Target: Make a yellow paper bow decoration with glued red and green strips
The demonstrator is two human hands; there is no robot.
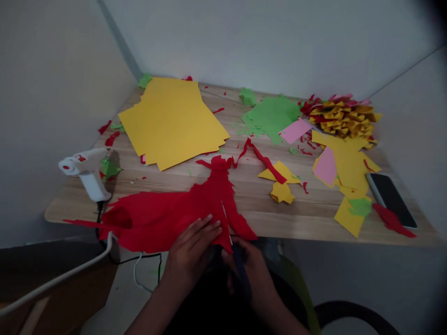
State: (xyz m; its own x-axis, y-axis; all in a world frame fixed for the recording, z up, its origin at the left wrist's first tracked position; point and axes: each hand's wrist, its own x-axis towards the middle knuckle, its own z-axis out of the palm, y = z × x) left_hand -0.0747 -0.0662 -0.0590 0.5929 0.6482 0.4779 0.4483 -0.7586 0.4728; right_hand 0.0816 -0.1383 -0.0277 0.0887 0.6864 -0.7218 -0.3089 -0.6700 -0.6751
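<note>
A large sheet of red crepe paper (pixel 157 214) with ragged edges lies along the front of the table and hangs over its edge. My left hand (pixel 192 246) is closed on the near side of this paper, fingers on top; the thumb is hidden. To its right, my right hand (pixel 253 267) grips dark-handled scissors (pixel 241 274). Their blades point away from me across the red paper, at a narrow cut strip. A thin red strip (pixel 263 160) trails from the paper's far end.
A white glue gun (pixel 89 174) stands at the left, its cord running down. Yellow sheets (pixel 174 123), green paper (pixel 270 116), a folded yellow paper piece (pixel 345 118), yellow offcuts (pixel 352 165) and a phone (pixel 391 197) cover the table (pixel 300 223). A white bent rod (pixel 70 277) crosses lower left.
</note>
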